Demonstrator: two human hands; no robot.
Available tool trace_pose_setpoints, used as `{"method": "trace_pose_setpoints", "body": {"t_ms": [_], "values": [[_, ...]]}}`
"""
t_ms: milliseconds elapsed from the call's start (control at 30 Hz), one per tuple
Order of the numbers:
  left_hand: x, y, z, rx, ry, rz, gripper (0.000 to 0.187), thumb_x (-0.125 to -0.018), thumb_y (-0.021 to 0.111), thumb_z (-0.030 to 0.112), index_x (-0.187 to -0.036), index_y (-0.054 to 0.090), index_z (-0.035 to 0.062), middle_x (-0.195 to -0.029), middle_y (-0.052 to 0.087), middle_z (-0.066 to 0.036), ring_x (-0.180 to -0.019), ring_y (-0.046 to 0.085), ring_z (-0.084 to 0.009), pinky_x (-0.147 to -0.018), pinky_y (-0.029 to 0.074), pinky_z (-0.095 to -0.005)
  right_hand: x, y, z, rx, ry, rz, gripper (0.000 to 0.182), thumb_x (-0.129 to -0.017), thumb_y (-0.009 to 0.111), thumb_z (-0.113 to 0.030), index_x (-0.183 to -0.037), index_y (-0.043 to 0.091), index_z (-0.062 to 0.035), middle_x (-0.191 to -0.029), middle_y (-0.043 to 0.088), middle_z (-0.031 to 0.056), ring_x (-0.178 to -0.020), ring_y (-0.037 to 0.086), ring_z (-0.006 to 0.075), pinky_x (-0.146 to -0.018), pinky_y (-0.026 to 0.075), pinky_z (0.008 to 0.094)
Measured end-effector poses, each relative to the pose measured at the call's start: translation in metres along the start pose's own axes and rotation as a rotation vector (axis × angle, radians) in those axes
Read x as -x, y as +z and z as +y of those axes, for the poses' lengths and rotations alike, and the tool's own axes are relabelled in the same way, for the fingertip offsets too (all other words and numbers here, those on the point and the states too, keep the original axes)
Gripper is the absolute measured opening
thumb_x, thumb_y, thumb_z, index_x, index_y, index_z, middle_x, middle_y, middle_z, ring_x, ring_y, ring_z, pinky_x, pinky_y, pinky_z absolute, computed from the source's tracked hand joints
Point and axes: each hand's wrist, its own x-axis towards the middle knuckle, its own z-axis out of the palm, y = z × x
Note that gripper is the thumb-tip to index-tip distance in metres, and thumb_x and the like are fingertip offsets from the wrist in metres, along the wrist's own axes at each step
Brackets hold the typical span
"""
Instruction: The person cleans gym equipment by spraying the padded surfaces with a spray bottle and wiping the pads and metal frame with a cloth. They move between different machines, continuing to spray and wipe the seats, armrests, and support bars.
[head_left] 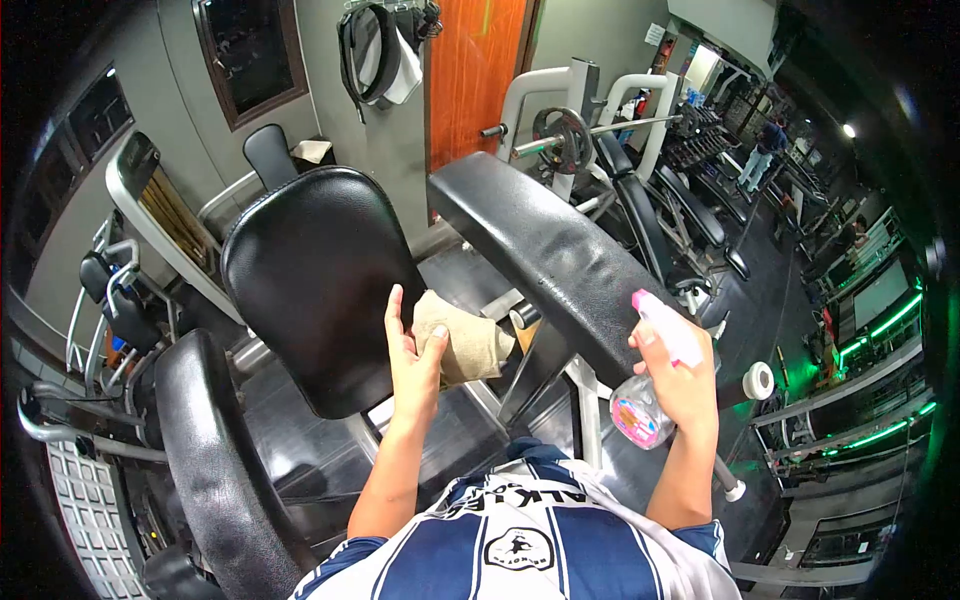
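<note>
The left hand (pixel 415 368) is near the middle of the scene, its grip partly closed on a folded beige fabric cloth (pixel 465 348). The thumb lies across the near face of the cloth and one finger stands up to its left; how the other fingers sit behind the cloth cannot be told. The cloth is just right of a broad black padded backrest (pixel 318 270) with rounded corners; whether the two touch is unclear.

To the right, the right hand (pixel 685 385) has its grip wrapped round the neck of a clear plastic spray bottle with a colourful round label (pixel 640 415). The bottle's white and pink trigger head (pixel 668 328) shows above the hand, its pink nozzle toward the far left. The bottle is at the near end of a long black padded bar (pixel 550 250) that slants from far centre to near right.

On the near left is another long black curved pad (pixel 215 450). Farther off are an orange-brown wooden door (pixel 472 80), a black and white bag (pixel 380 60) hanging on the wall, and a round black weight plate (pixel 565 140). A person in light blue trousers (pixel 758 165) stands at the far right.
</note>
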Motion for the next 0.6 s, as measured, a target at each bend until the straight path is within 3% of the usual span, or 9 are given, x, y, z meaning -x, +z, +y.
{"method": "trace_pose_setpoints", "body": {"t_ms": [67,133,200,333,400,467,533,567,600], "values": [[-0.001,-0.004,-0.006,0.007,-0.036,-0.011,0.079,-0.089,0.055,-0.003,-0.157,0.020,0.0146,-0.126,0.057,-0.012,-0.109,0.058,-0.0166,-0.099,0.046,-0.0326,0.013,-0.010,-0.003,-0.006,0.048,-0.003,0.028,-0.090,0.064,-0.025,-0.079,0.059,0.0000,-0.063,0.054,0.0057,-0.057,0.053,0.0142,-0.055,0.041,0.0312],[-0.003,-0.007,-0.009,0.013,-0.227,-0.141,0.079,-0.091,0.050,-0.003,-0.159,0.016,0.0167,-0.135,0.052,-0.016,-0.116,0.056,-0.0191,-0.102,0.044,-0.0327,0.027,-0.023,0.003,-0.067,0.043,-0.018,0.025,-0.089,0.064,-0.023,-0.080,0.060,0.0000,-0.065,0.055,0.0067,-0.058,0.054,0.0145,-0.055,0.042,0.0306],[-0.007,-0.005,-0.018,-0.037,-0.327,-0.275,0.078,-0.090,0.048,-0.003,-0.159,0.014,0.0120,-0.130,0.058,-0.017,-0.111,0.059,-0.0183,-0.099,0.046,-0.0319,0.043,-0.036,0.010,0.005,-0.009,-0.018,0.021,-0.086,0.064,-0.020,-0.080,0.061,0.0000,-0.066,0.057,0.0074,-0.058,0.054,0.0151,-0.055,0.042,0.0300],[-0.007,0.016,-0.019,-0.181,-0.359,-0.409,0.080,-0.089,0.047,-0.001,-0.159,0.011,0.0105,-0.128,0.060,-0.015,-0.109,0.061,-0.0176,-0.098,0.047,-0.0316,0.067,-0.059,0.013,-0.030,0.136,-0.030,0.017,-0.082,0.067,-0.015,-0.079,0.060,0.0008,-0.065,0.054,0.0100,-0.056,0.053,0.0220,-0.054,0.040,0.0321],[-0.007,0.025,-0.021,0.079,-0.420,-0.332,0.076,-0.087,0.051,0.004,-0.156,0.021,0.0052,-0.126,0.061,-0.015,-0.113,0.061,-0.0195,-0.099,0.048,-0.0334,0.075,-0.072,0.015,0.132,0.175,-0.062,0.017,-0.081,0.068,-0.013,-0.078,0.060,0.0011,-0.065,0.053,0.0109,-0.055,0.052,0.0239,-0.054,0.040,0.0330],[-0.009,0.020,-0.024,0.214,-0.597,-0.322,0.062,-0.083,0.057,0.019,-0.140,0.045,-0.0007,-0.133,0.058,-0.018,-0.118,0.061,-0.0316,-0.101,0.051,-0.0459,0.081,-0.075,0.017,0.130,0.166,-0.036,0.018,-0.080,0.070,-0.014,-0.078,0.060,0.0011,-0.065,0.054,0.0115,-0.055,0.051,0.0245,-0.053,0.040,0.0341],[-0.014,0.002,-0.051,0.714,-0.827,-0.327,0.064,-0.082,0.058,0.025,-0.140,0.045,-0.0009,-0.135,0.057,-0.019,-0.121,0.059,-0.0371,-0.102,0.049,-0.0544,0.085,-0.072,0.020,0.233,0.067,0.027,0.019,-0.079,0.071,-0.014,-0.078,0.059,0.0014,-0.066,0.056,0.0125,-0.054,0.051,0.0259,-0.053,0.041,0.0351],[-0.008,0.001,-0.060,0.865,-0.804,-0.297,0.065,-0.083,0.058,0.025,-0.138,0.045,-0.0054,-0.133,0.056,-0.025,-0.119,0.059,-0.0416,-0.105,0.044,-0.0592,0.086,-0.072,0.018,0.228,0.131,0.018,0.019,-0.077,0.071,-0.013,-0.081,0.060,0.0023,-0.068,0.058,0.0138,-0.056,0.054,0.0290,-0.053,0.043,0.0356],[-0.001,0.013,-0.054,0.900,-0.797,-0.290,0.065,-0.084,0.060,0.030,-0.138,0.045,-0.0026,-0.134,0.057,-0.023,-0.121,0.057,-0.0410,-0.106,0.044,-0.0578,0.089,-0.073,0.021,0.220,0.139,0.030,0.019,-0.077,0.071,-0.013,-0.081,0.060,0.0023,-0.068,0.058,0.0138,-0.056,0.054,0.0290,-0.053,0.043,0.0356]]}}
